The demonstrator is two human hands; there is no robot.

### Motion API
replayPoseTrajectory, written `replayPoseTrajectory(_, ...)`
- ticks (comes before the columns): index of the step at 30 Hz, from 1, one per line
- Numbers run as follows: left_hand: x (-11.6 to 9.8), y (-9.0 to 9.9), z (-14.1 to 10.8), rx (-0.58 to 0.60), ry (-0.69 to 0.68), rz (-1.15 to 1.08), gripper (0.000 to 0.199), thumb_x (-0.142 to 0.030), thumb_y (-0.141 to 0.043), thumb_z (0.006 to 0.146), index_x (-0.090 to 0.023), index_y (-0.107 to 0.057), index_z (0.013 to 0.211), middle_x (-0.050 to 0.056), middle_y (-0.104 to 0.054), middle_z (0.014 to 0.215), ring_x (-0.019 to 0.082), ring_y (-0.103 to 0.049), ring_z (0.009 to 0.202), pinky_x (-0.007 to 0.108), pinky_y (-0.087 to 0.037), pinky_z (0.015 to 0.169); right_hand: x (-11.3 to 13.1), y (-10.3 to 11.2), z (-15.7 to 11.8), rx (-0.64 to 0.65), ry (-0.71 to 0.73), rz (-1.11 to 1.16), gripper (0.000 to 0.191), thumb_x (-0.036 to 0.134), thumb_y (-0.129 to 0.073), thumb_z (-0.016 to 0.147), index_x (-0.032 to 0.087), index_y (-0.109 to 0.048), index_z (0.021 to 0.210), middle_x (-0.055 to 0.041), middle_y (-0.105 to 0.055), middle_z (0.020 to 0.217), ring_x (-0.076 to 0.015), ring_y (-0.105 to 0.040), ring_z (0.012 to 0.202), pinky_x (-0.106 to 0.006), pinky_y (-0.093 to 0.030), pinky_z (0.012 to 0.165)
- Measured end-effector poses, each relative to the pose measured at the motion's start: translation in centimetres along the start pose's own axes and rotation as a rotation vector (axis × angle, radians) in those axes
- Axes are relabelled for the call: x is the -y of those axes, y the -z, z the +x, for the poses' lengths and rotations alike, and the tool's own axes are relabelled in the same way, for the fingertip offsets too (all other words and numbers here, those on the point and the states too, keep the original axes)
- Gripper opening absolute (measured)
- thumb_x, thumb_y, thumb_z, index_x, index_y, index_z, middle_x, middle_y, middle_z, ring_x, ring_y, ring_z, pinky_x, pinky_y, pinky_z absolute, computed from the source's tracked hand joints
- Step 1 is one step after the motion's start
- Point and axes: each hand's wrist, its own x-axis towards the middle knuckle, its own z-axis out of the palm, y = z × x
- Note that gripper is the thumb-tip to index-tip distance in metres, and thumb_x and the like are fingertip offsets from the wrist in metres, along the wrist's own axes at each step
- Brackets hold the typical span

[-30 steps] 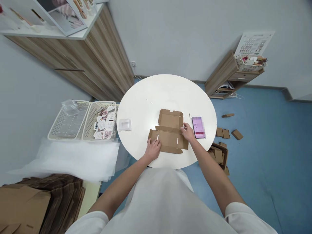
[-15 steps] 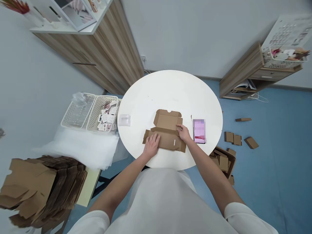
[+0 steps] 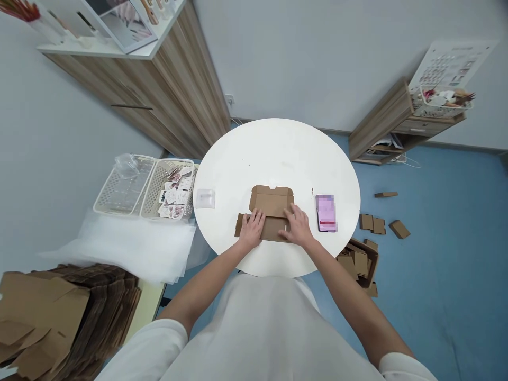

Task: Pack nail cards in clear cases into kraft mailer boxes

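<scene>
A flat brown cardboard mailer box (image 3: pixel 273 201) lies partly folded on the round white table (image 3: pixel 278 148), its lid panel spread away from me. My left hand (image 3: pixel 251 228) rests on the near panel with its fingers laid flat along the crease; a side flap (image 3: pixel 238 225) sticks out to its left. At the opposite end, my right hand (image 3: pixel 297 226) holds the box's right side, thumb on the near panel and fingers by the lid corner. That end's flap is hidden by the hand. Right of the box lies a phone (image 3: pixel 326 213) with a lit screen.
A small clear packet (image 3: pixel 205 198) lies at the table's left edge. Beyond it stand white baskets (image 3: pixel 145 211), one holding printed cards. Flat cardboard blanks (image 3: pixel 43 307) are stacked at lower left. Folded boxes fill a bin (image 3: pixel 371 272) on the right, with several on the blue floor (image 3: pixel 436 238).
My right hand has moved from the lid corner down onto the box's right end, and the flap there no longer sticks out. My left hand has shifted slightly up toward the crease.
</scene>
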Motion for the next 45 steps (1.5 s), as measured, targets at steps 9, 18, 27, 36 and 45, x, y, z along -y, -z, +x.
replayPoseTrajectory(9,1.9,-0.4,-2.9,-0.063,0.173,-0.136,0.102,-0.038,-0.068,0.056,-0.019,-0.010,0.137,0.013,-0.009,0.145,0.034,0.001,0.131,0.052,-0.010,0.102,1.8,-3.4,-1.4,0.159,0.083,-0.309,0.098,0.038,-0.064,0.063,0.018,-0.003,0.138,-0.0114,-0.012,0.145,-0.0274,-0.005,0.133,-0.052,-0.005,0.103)
replayPoseTrajectory(18,6.0,-4.3,-5.5,-0.129,0.397,-0.777,0.067,-0.022,-0.050,0.074,-0.013,-0.020,0.133,0.010,-0.055,0.107,0.019,-0.055,0.093,0.032,-0.043,0.080,1.8,-4.0,-1.6,0.179,0.066,-0.209,0.101,0.030,-0.063,0.063,0.018,0.004,0.138,-0.0083,-0.004,0.146,-0.0253,-0.001,0.133,-0.043,-0.017,0.103)
replayPoseTrajectory(27,3.0,-2.9,-4.4,-0.195,0.386,-0.842,0.049,-0.035,-0.055,0.073,-0.012,-0.045,0.116,0.012,-0.054,0.105,0.020,-0.053,0.095,0.029,-0.042,0.079,3.4,-5.8,-1.6,0.159,0.050,-0.166,0.104,0.028,-0.066,0.059,0.011,0.000,0.138,-0.0117,-0.006,0.145,-0.0272,0.002,0.133,-0.041,-0.019,0.104)
replayPoseTrajectory(36,4.9,-2.2,-4.0,0.012,0.463,-0.727,0.028,-0.030,-0.039,0.082,-0.015,-0.054,0.100,0.009,-0.062,0.095,0.020,-0.057,0.088,0.027,-0.041,0.071,4.3,-6.7,-2.0,0.167,0.147,-0.111,0.108,0.032,-0.068,0.059,0.014,0.005,0.138,-0.0111,-0.001,0.146,-0.0283,0.005,0.132,-0.043,-0.015,0.105)
replayPoseTrajectory(45,6.2,-2.5,-4.1,0.088,0.416,-0.612,0.025,-0.030,-0.038,0.082,-0.015,-0.051,0.097,0.009,-0.063,0.090,0.020,-0.059,0.082,0.027,-0.039,0.064,5.3,-6.4,-2.3,0.225,0.155,-0.078,0.115,0.051,-0.067,0.056,0.017,0.005,0.138,-0.0122,0.007,0.145,-0.0307,0.010,0.131,-0.046,-0.012,0.105)
